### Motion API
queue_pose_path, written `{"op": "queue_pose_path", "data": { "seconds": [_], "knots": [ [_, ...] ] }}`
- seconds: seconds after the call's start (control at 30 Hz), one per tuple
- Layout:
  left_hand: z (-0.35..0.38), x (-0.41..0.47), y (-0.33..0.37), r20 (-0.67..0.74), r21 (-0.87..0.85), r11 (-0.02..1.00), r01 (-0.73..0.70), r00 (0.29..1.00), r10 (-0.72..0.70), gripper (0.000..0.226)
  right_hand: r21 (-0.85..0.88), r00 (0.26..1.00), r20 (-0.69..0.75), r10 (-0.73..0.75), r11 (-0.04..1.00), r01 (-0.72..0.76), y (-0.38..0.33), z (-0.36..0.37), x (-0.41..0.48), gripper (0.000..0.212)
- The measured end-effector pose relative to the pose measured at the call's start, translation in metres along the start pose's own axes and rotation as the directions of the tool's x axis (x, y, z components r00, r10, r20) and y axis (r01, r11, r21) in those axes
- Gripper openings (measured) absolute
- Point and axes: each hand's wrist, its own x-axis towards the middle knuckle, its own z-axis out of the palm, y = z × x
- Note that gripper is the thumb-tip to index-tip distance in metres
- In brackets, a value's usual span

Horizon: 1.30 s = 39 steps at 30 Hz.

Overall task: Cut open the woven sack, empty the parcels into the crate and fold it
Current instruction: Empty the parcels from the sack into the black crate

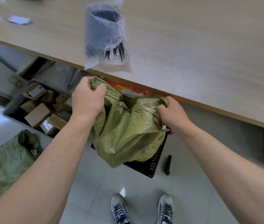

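Left hand (87, 97) and right hand (172, 113) each clench a corner of the green sack (128, 135), crate (150, 165) beneath

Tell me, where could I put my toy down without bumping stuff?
The table is bare right of the clear bag of cable ties. The floor is free between the shoes and the black crate. It's crowded under the table's left side, where cardboard boxes pile up.
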Motion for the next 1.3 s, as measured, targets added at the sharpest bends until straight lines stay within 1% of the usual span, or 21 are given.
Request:
{"op": "queue_pose_path", "data": {
  "seconds": [0.03, 0.13, 0.17, 0.27, 0.3, 0.37, 0.4, 0.43, 0.5, 0.53, 0.63, 0.67, 0.73, 0.77, 0.9, 0.97, 1.03, 1.1, 1.17, 1.27, 1.3],
  "knots": [
    [-0.001, -0.001, 0.0, -0.015, -0.021, 1.0, 0.01, 1.0, -0.01, 0.012, -0.005, 0.999, 0.013, -0.033, 0.999, 0.033, 0.0, 0.001, -0.001, 0.016],
    [-0.002, -0.009, 0.008, -0.041, -0.039, 0.996, -0.079, 0.996, 0.078, 0.011, -0.023, 0.985, 0.059, -0.163, 0.986, 0.165, -0.013, 0.002, -0.006, 0.016],
    [0.001, -0.008, 0.007, -0.04, -0.028, 0.996, -0.084, 0.996, 0.083, 0.01, -0.023, 0.985, 0.058, -0.162, 0.986, 0.163, -0.015, 0.003, -0.004, 0.018],
    [0.005, -0.005, 0.01, -0.018, -0.004, 0.999, 0.037, 0.999, -0.037, 0.007, -0.028, 0.996, 0.067, -0.062, 0.998, 0.064, -0.018, 0.002, 0.001, 0.024],
    [0.004, -0.008, 0.01, -0.034, -0.036, 0.999, 0.031, 0.999, -0.032, 0.007, -0.032, 0.994, 0.067, -0.083, 0.996, 0.085, -0.016, 0.002, 0.001, 0.021],
    [0.0, -0.012, 0.02, -0.076, -0.084, 0.994, -0.077, 0.995, 0.071, 0.011, 0.002, 0.988, 0.056, -0.146, 0.989, 0.146, -0.019, -0.002, -0.003, 0.014],
    [-0.001, -0.012, 0.023, -0.083, -0.082, 0.99, -0.116, 0.991, 0.109, 0.013, 0.03, 0.989, 0.035, -0.146, 0.989, 0.145, -0.02, -0.003, -0.001, 0.013],
    [0.001, -0.01, 0.022, -0.059, -0.064, 0.991, -0.114, 0.992, 0.11, 0.012, 0.049, 0.993, 0.028, -0.118, 0.992, 0.117, -0.02, -0.003, 0.002, 0.014],
    [0.001, -0.009, 0.024, 0.003, -0.019, 0.999, -0.029, 1.0, 0.029, 0.006, 0.044, 0.999, 0.042, -0.03, 0.999, 0.028, -0.02, -0.004, 0.004, 0.015],
    [0.001, -0.01, 0.023, 0.004, -0.025, 0.999, -0.023, 1.0, 0.023, 0.006, 0.029, 0.998, 0.049, -0.045, 0.999, 0.044, -0.018, -0.003, 0.003, 0.015],
    [-0.004, -0.015, 0.03, -0.028, -0.045, 0.988, -0.149, 0.989, 0.148, 0.015, 0.092, 0.989, 0.046, -0.141, 0.986, 0.136, -0.025, -0.007, -0.004, 0.013],
    [-0.003, -0.013, 0.029, -0.021, -0.043, 0.988, -0.148, 0.989, 0.147, 0.015, 0.092, 0.988, 0.042, -0.151, 0.985, 0.146, -0.025, -0.006, -0.002, 0.013],
    [-0.004, -0.011, 0.032, 0.01, -0.011, 0.997, -0.074, 0.997, 0.074, 0.009, 0.062, 0.993, 0.061, -0.102, 0.993, 0.098, -0.029, -0.005, -0.002, 0.013],
    [-0.004, -0.011, 0.031, -0.002, -0.014, 0.998, -0.062, 0.998, 0.061, 0.006, 0.056, 0.993, 0.062, -0.103, 0.993, 0.099, -0.029, -0.004, -0.002, 0.013],
    [-0.009, -0.015, 0.033, -0.027, -0.056, 0.988, -0.146, 0.989, 0.145, 0.013, 0.137, 0.987, 0.034, -0.157, 0.979, 0.151, -0.033, -0.008, -0.005, 0.014],
    [-0.006, -0.013, 0.03, 0.017, 0.0, 0.997, -0.082, 0.996, 0.082, 0.008, 0.101, 0.993, 0.059, -0.101, 0.99, 0.095, -0.031, -0.007, -0.004, 0.014],
    [-0.005, -0.014, 0.026, 0.014, 0.01, 0.999, -0.043, 0.999, 0.043, 0.008, 0.037, 0.993, 0.082, -0.079, 0.996, 0.077, -0.026, -0.004, -0.005, 0.015],
    [-0.007, -0.02, 0.029, -0.019, -0.018, 0.992, -0.123, 0.992, 0.123, 0.014, 0.087, 0.99, 0.08, -0.115, 0.99, 0.108, -0.026, -0.005, -0.009, 0.014],
    [-0.008, -0.021, 0.032, -0.029, -0.038, 0.984, -0.175, 0.984, 0.173, 0.012, 0.132, 0.99, 0.05, -0.134, 0.983, 0.126, -0.028, -0.007, -0.007, 0.013],
    [-0.011, -0.019, 0.038, -0.04, -0.061, 0.993, -0.104, 0.994, 0.102, 0.012, 0.155, 0.995, 0.036, -0.096, 0.984, 0.09, -0.031, -0.009, -0.007, 0.012],
    [-0.014, -0.019, 0.04, -0.07, -0.085, 0.989, -0.125, 0.99, 0.119, 0.014, 0.18, 0.992, 0.033, -0.119, 0.977, 0.112, -0.033, -0.011, -0.009, 0.012]
  ]
}}
